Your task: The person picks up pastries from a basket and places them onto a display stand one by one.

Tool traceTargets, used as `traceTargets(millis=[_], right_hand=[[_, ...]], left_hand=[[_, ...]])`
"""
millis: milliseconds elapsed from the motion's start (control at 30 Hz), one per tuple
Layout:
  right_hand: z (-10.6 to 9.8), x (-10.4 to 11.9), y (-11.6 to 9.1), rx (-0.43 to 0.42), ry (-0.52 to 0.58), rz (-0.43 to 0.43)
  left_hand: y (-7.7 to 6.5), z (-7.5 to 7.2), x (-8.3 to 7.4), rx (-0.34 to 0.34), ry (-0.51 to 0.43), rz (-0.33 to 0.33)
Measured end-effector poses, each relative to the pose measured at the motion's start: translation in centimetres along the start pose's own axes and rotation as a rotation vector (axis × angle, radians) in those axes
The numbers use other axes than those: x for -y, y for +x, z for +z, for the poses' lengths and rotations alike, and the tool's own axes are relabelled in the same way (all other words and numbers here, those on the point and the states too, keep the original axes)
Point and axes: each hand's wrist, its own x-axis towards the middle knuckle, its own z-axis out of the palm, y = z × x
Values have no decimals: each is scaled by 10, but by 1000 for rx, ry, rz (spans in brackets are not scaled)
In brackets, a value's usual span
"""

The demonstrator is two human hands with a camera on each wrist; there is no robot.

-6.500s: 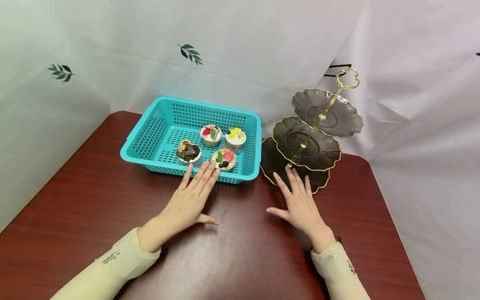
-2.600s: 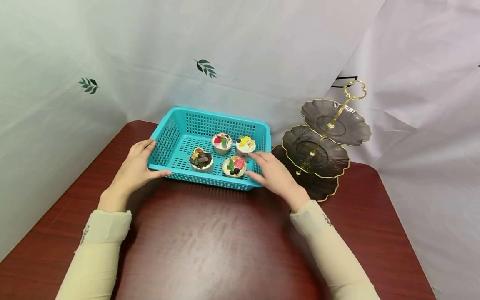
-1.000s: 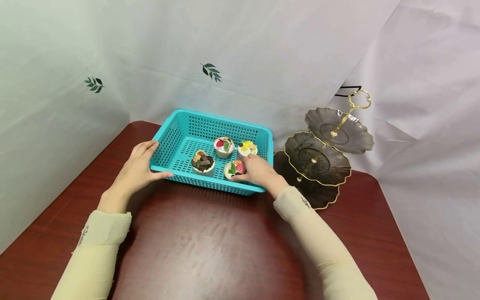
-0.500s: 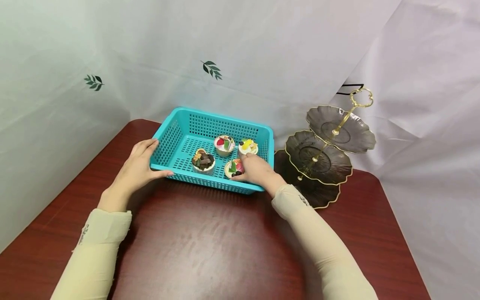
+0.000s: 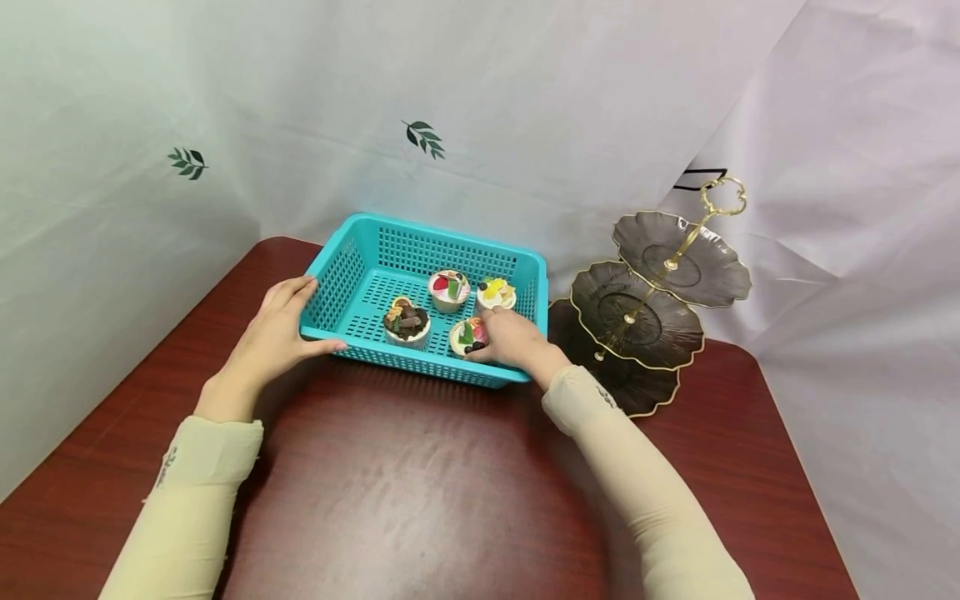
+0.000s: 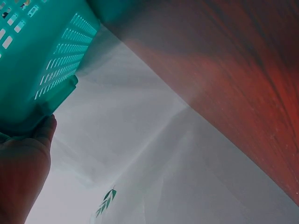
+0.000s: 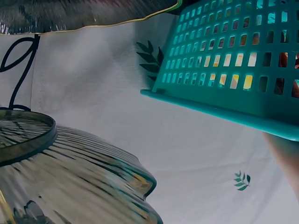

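A turquoise plastic basket [image 5: 420,360] holds several small cream-topped cupcakes. My left hand [image 5: 273,337] grips the basket's front left corner, thumb along the front rim and fingers at the side wall. In the left wrist view that hand [image 6: 28,163] lies against the basket rim [image 6: 60,95]. My right hand [image 5: 517,340] reaches over the right front corner and holds the strawberry-topped cupcake [image 5: 467,335] between thumb and fingers, covering its right side. Close by are a yellow-fruit cupcake [image 5: 497,292], a red-and-green-topped cupcake [image 5: 448,287] and a chocolate-topped cupcake [image 5: 407,323].
To the right of the basket stands a three-tier dark glass stand [image 5: 637,321] with gold scalloped edges and a gold ring handle [image 5: 723,196]. The reddish-brown table [image 5: 420,483] meets a pale curtain [image 5: 525,108] with leaf prints behind it.
Both hands lay spread over the table at first. The left then took the basket's corner; the right moved into the basket and closed around the strawberry cupcake. Little differs over the last second.
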Motion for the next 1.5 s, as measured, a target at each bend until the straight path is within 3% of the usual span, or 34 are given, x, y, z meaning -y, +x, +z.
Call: traceTargets(millis=[767, 1500], right_hand=[[-4, 0, -9, -55, 71, 3], [-40, -12, -39, -138, 136, -9]], left_hand=[[-3, 2, -1, 14, -8, -17], [-1, 2, 1, 4, -17, -8]])
